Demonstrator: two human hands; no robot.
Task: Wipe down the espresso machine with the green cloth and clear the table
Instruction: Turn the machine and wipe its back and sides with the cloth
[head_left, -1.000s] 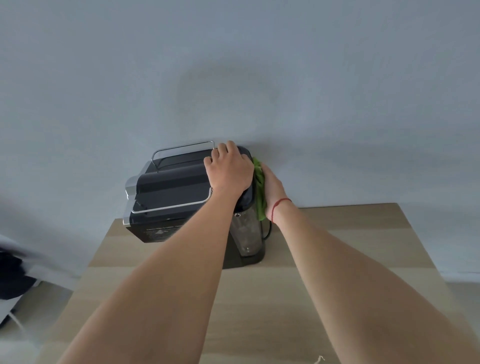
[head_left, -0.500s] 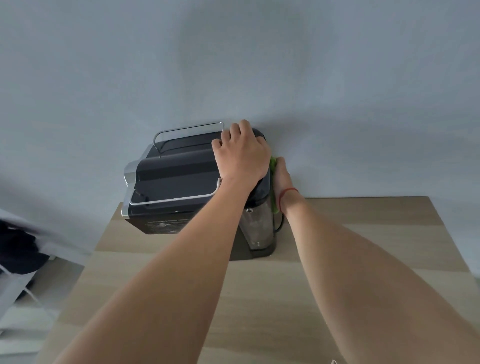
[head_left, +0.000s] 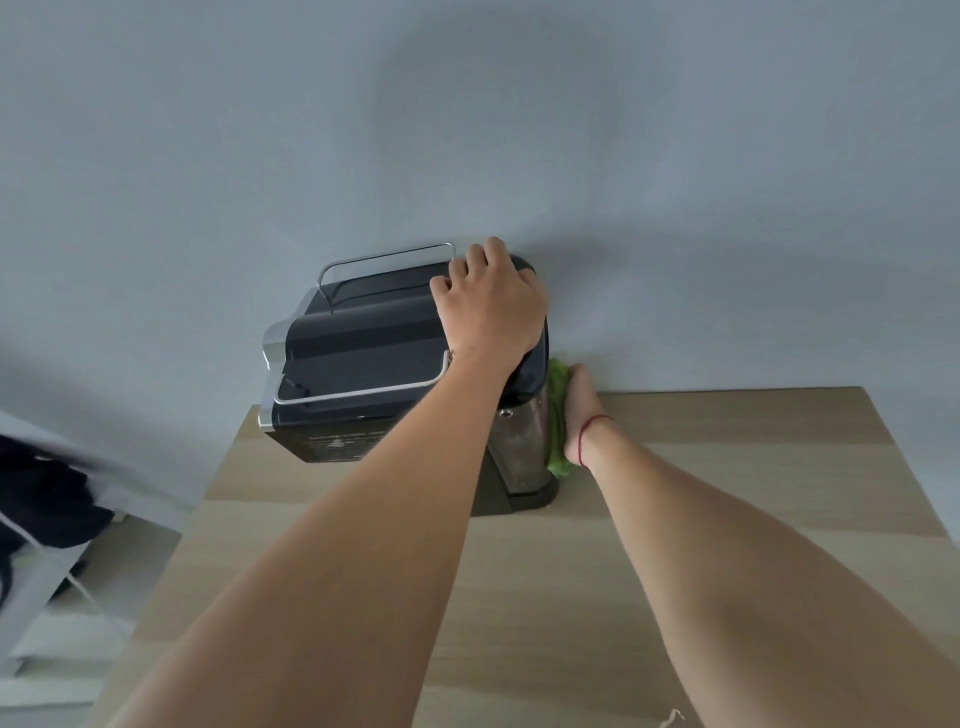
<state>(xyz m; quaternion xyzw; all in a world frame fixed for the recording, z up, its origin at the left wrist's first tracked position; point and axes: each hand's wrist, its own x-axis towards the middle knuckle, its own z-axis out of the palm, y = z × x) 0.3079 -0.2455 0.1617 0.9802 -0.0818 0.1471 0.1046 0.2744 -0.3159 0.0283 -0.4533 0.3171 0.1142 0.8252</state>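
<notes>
Machine (head_left: 363, 353) sits at worktop (head_left: 727, 467) back edge, left of centre, rear against wall (head_left: 675, 208). Black body, silver trim, wire rail (head_left: 384, 260) around the top, clear tank (head_left: 519, 452) on its right side. Left hand (head_left: 488, 306) lies on top right corner of the machine, arm stretched forward, fingers (head_left: 475, 257) curled over the far edge, grasping it. Right hand (head_left: 582, 410) is edge-on beside the tank, pressing the cloth (head_left: 558, 415) against tank's right wall. Its fingers run behind cloth and machine, hidden; cannot tell if curled or flat. Cloth is green, bunched, sandwiched between palm and tank, lower end hanging just above the worktop. Red string (head_left: 592, 431) on right wrist. Worktop is pale wood, bare to the right of machine and in front under both forearms. Left edge drops to floor, with dark blurred stuff (head_left: 47, 504) there.
</notes>
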